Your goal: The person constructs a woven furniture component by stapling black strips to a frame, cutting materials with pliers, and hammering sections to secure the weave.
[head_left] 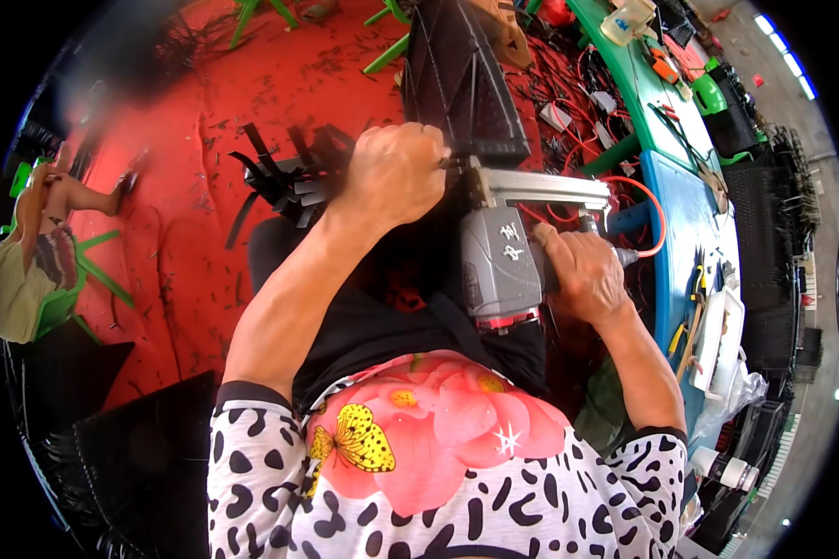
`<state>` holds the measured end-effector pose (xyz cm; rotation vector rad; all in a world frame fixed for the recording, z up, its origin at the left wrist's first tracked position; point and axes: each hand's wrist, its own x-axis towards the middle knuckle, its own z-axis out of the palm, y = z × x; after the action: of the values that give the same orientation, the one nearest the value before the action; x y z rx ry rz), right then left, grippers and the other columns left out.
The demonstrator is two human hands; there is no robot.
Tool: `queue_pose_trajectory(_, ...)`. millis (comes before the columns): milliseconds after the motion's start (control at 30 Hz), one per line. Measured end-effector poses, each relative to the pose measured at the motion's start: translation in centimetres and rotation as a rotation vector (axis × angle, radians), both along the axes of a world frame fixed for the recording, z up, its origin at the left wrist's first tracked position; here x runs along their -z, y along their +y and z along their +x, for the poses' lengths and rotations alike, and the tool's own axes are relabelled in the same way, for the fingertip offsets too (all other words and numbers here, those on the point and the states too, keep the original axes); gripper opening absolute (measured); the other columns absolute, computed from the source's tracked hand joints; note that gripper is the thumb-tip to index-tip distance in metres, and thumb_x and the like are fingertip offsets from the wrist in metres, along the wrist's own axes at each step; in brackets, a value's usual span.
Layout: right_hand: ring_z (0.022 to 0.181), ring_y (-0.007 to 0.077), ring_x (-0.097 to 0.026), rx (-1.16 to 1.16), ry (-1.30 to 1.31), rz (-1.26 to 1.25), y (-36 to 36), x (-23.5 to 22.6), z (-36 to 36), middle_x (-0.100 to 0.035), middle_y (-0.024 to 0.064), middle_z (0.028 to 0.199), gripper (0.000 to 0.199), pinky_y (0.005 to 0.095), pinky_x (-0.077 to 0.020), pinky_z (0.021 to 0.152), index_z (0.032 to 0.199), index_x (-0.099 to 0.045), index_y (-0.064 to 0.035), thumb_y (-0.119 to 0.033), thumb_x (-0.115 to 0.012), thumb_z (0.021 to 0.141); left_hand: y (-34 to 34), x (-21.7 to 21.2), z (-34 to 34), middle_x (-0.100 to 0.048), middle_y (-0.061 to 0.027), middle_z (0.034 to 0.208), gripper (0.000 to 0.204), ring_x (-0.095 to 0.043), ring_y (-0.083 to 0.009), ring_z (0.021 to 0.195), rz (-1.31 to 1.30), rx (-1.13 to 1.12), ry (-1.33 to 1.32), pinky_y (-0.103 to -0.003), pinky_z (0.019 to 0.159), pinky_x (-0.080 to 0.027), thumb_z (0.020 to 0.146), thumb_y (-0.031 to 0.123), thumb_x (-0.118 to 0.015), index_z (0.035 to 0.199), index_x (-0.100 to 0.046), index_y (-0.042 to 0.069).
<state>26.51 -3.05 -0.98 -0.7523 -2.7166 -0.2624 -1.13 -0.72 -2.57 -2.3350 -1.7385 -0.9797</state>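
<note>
My right hand is wrapped round the handle of a grey pneumatic staple gun, with a thin red air hose running to it. The gun's nose points at the near end of a black woven panel piece, close to my left hand. My left hand is closed in a fist at that near end, gripping black strip material; exactly what lies inside the fingers is hidden. Loose black strips fan out to the left of my left hand.
Red floor is littered with black scraps. A green table and a blue table stand at the right, with tools and a white tray. Another person sits on a green chair at the left. Black woven pieces lie at lower left.
</note>
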Motion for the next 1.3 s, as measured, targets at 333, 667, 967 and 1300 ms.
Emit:
queue_pose_trajectory(333,0.061,0.0235,-0.056,0.003,0.047,-0.029,0.0,0.4,0.3,-0.053,0.0060,0.067,0.038,0.0351,-0.0420,0.055,0.109,-0.055,-0.0027,-0.004,-0.056,0.071,-0.5,-0.1,-0.1,-0.063,-0.0137,0.077,0.028,-0.062,-0.0337,0.071,0.011,-0.018,0.001,-0.043,0.065,-0.049,0.085,0.018,-0.058,0.109,-0.053,0.004)
queue_pose_trajectory(667,0.091,0.0362,-0.061,0.391,0.187,-0.311,-2.6,-2.3,5.3,-0.064,0.0164,0.098,0.072,0.0440,-0.0478,0.077,0.129,-0.043,-0.0069,-0.013,-0.071,0.064,0.1,-1.8,0.3,-0.065,-0.0187,0.100,0.037,-0.063,-0.0362,0.086,-0.043,0.023,0.035,-0.043,0.073,-0.050,0.088,0.020,-0.057,0.120,-0.052,0.003)
queue_pose_trajectory(967,0.105,0.0455,-0.056,1.305,0.450,-0.451,6.9,-3.0,15.8,-0.060,0.0285,0.110,0.069,0.0478,-0.0448,0.088,0.133,-0.032,0.0013,-0.025,-0.063,0.078,-0.1,-0.1,-1.3,-0.063,-0.0232,0.091,0.038,-0.060,-0.0409,0.080,-0.091,0.044,0.070,-0.047,0.070,-0.046,0.088,0.009,-0.055,0.125,-0.051,0.001)
queue_pose_trajectory(1300,0.113,0.0376,-0.057,1.706,0.200,-0.526,15.1,3.7,26.6,-0.058,0.0251,0.120,0.057,0.0426,-0.0461,0.094,0.132,-0.034,0.0050,-0.016,-0.053,0.083,-0.8,-1.5,-0.7,-0.062,-0.0250,0.104,0.036,-0.060,-0.0419,0.087,-0.145,0.086,0.106,-0.046,0.075,-0.046,0.091,0.009,-0.049,0.125,-0.050,-0.003)
